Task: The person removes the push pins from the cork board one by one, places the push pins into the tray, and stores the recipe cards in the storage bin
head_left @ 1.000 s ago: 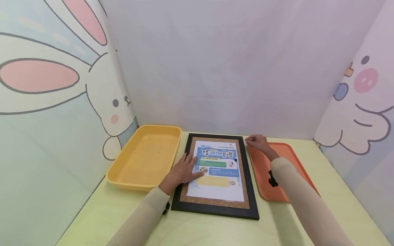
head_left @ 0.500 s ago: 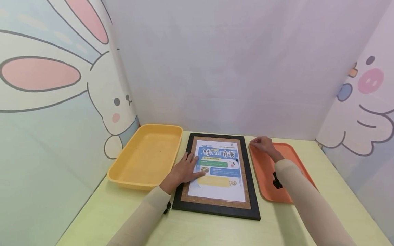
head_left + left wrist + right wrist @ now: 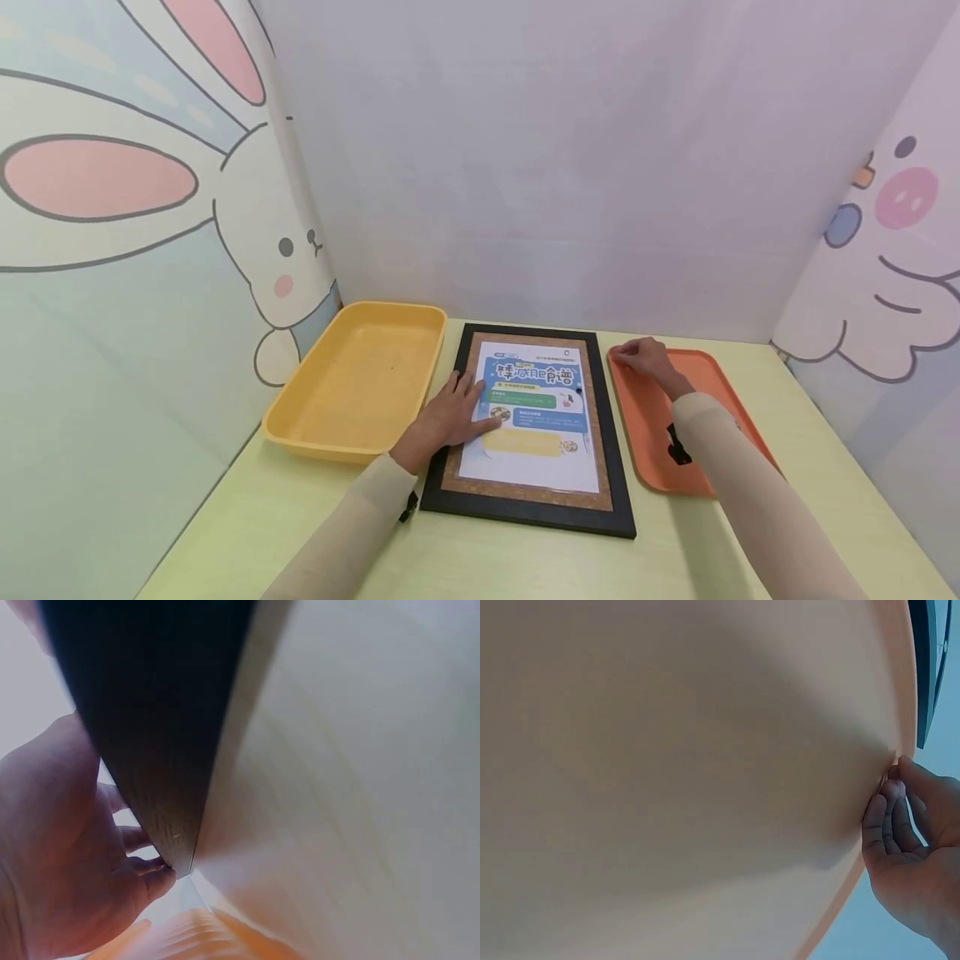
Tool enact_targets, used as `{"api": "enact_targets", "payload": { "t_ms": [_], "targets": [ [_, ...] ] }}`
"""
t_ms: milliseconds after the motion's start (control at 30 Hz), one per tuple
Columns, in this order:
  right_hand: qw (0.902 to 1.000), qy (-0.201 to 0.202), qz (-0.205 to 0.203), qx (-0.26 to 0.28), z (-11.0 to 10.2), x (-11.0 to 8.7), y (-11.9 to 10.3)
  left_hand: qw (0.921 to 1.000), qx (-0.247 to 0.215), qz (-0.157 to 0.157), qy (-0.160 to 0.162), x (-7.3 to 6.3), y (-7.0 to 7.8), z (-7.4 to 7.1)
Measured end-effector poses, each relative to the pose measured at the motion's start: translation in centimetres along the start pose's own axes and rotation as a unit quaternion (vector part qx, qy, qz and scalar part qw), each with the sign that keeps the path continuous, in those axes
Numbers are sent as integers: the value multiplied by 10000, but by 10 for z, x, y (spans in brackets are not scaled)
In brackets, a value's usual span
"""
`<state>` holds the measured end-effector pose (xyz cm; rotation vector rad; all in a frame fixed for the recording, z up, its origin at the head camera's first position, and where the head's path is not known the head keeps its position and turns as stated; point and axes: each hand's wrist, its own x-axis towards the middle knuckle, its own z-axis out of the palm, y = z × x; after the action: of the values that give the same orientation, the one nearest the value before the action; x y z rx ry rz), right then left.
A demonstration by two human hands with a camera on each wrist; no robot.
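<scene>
My left hand (image 3: 452,415) lies spread on the left side of a black-framed cork board (image 3: 528,497), its thumb and fingers reaching onto a printed poster (image 3: 525,467). A small black dot (image 3: 578,390) shows at the poster's right edge. In the left wrist view, the fingers pass over the dark frame side (image 3: 150,750). My right hand (image 3: 648,359) is at the back left corner of an orange tray (image 3: 652,467). Seen from the right wrist, its thumb and curled fingers meet at the tray's inner corner; I cannot tell what is between the fingertips.
To the left of the board, a deep yellow tray (image 3: 360,375) stands at the back of the pale wooden table (image 3: 480,567). Cartoon-printed panels (image 3: 112,350) flank the sides, and a plain pale curtain (image 3: 540,167) hangs behind.
My right hand has moved slightly right and down, from the gap beside the board's back right corner into the orange tray's back left corner. My left hand stays on the board.
</scene>
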<state>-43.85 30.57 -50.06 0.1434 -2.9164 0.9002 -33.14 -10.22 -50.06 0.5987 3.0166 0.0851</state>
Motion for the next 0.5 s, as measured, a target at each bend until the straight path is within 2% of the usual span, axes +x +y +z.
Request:
{"api": "enact_targets", "payload": {
  "t_ms": [200, 500],
  "targets": [
    [10000, 23, 8, 8, 1, -3, -2, 9999, -114, 24, 58, -2, 1, -2],
    [9999, -47, 101, -5, 5, 2, 3, 9999, -67, 37, 93, -2, 0, -2]
  ]
}}
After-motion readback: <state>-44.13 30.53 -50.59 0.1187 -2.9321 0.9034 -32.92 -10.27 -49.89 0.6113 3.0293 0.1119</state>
